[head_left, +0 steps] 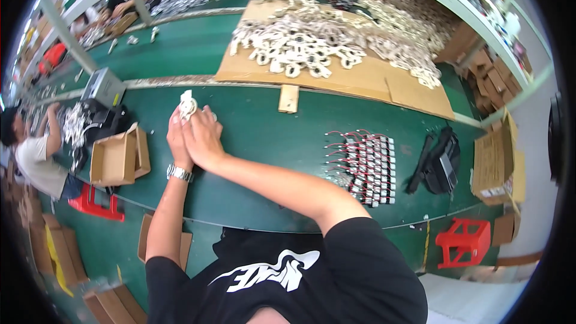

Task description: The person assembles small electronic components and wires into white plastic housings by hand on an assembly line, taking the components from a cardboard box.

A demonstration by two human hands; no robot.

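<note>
A small white plastic part (188, 105) with a rounded body sticks up beyond my fingertips, above the green bench at left of centre. My left hand (176, 139) is closed around its lower end, a metal watch on that wrist. Pressed against it from the right, my right hand (203, 139) is closed on the same part with fingers curled. Palms and hands hide the part's lower portion. Well to the right, several small rectangular cells (378, 171) with red wires lie in rows on the bench.
White plastic parts (300, 45) are heaped on a cardboard sheet (252, 72) beyond the bench. An open cardboard box (113, 159) stands left, a black bag (443, 162) right. A small block (288, 99) lies ahead. Co-workers sit across and at far left.
</note>
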